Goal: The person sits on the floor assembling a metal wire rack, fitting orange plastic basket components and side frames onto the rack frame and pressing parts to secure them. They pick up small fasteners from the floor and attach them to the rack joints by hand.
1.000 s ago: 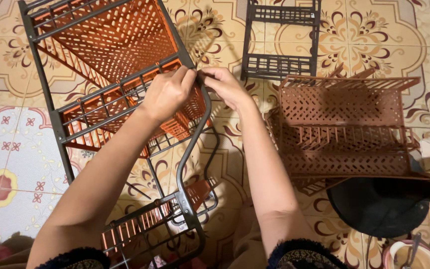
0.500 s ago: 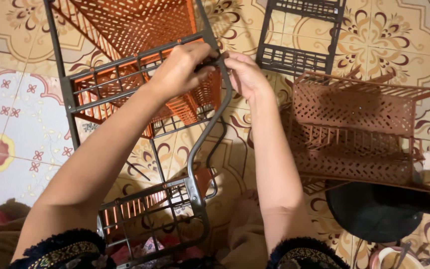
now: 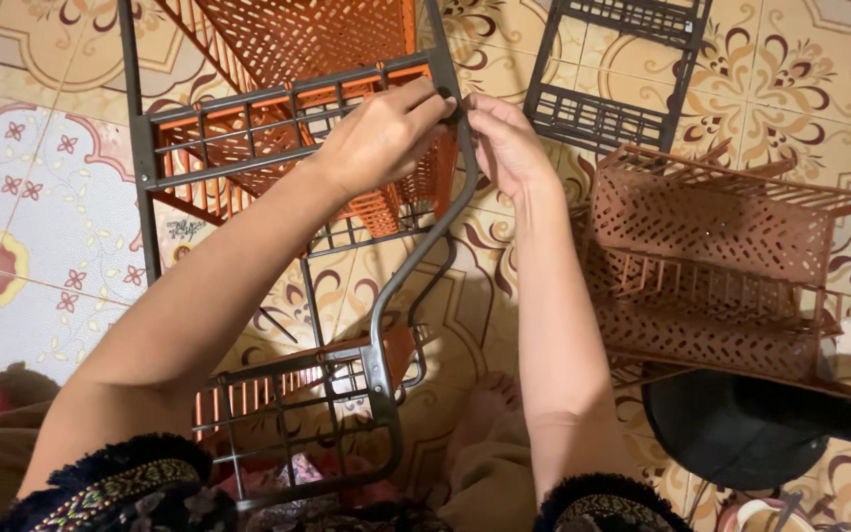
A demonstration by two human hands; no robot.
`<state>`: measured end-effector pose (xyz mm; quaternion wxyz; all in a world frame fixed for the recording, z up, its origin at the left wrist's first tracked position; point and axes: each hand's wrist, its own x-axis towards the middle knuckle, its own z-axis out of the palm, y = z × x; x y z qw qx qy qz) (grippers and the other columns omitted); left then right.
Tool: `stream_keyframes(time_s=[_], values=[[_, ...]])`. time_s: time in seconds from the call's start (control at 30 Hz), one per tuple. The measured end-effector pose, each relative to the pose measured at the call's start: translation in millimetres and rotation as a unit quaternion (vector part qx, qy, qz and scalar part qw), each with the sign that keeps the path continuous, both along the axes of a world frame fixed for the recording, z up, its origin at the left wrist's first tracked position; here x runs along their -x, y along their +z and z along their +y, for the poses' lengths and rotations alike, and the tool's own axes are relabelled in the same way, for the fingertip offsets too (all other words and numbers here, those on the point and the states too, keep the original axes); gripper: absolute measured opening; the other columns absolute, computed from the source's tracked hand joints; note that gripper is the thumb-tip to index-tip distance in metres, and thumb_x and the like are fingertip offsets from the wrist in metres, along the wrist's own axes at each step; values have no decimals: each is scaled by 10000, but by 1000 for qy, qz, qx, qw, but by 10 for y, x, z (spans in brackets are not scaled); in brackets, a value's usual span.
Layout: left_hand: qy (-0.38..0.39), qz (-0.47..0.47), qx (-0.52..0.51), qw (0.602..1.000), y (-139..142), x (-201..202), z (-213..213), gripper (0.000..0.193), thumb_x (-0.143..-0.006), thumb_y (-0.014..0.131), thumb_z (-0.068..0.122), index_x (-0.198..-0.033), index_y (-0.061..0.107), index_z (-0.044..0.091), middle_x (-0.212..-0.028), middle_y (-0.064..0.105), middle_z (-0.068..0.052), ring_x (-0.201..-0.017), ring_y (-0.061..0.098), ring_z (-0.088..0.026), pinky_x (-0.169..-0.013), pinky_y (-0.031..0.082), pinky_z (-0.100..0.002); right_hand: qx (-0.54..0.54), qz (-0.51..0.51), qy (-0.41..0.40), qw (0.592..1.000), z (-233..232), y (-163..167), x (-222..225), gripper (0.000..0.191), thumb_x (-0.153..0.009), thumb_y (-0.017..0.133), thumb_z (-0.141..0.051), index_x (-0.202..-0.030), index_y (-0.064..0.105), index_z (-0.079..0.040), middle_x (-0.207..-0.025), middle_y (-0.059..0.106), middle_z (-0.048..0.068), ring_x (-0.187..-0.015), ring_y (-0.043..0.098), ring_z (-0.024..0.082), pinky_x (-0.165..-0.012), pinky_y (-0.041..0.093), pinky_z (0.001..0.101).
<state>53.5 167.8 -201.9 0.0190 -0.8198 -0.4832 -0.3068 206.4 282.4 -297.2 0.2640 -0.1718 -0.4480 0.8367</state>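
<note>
Grey rack frame [image 3: 416, 266] pinched by left hand [image 3: 381, 133] and right hand [image 3: 504, 143] (arms outstretched).

Warm indoor light, soft shadows, sharp focus, no glare

You sat over a tiled floor [image 3: 819, 69] patterned in cream, brown and gold scrolls; to your left the tiles [image 3: 41, 217] were white with small pink flowers, evenly lit.

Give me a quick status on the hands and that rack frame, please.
Left hand and right hand both pinching the grey rack frame at its upper corner. Orange basket seated inside. Spare baskets lying clear to the right.
</note>
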Motion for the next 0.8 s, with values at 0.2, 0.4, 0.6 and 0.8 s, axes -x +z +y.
stream_keyframes(time_s=[0.2,0.4,0.6,0.8], values=[[14,15,-14,1000,-31,-14,-19,268,-769,583,-5,-1029,518,-22,-907,512,-138,-782,567,-314,-642,483,-377,-4,-10,-13,1000,-26,3,18,168,-863,491,-82,-989,584,-22,-841,585,4,-737,518,67,-644,411,195],[24,31,-42,998,-46,-19,-38,285,-772,561,-9,-1052,512,-26,-905,502,-139,-777,566,-304,-652,488,-369,-15,9,-4,1000,-32,23,41,173,-841,456,-50,-959,577,-14,-888,600,30,-824,552,94,-765,440,215],[16,60,-68,996,-69,-17,-20,325,-741,549,-9,-1061,503,-44,-911,507,-145,-790,570,-296,-672,492,-354,-8,0,-12,1000,-22,34,39,170,-833,447,-50,-938,577,-16,-880,596,39,-817,556,105,-759,447,220],[12,84,-55,995,-84,-32,-9,309,-759,546,-7,-1062,506,-49,-901,509,-141,-794,570,-286,-673,489,-350,5,-3,-6,1000,-14,-16,-1,162,-814,458,-56,-918,579,-24,-847,598,32,-776,559,102,-715,460,222]])
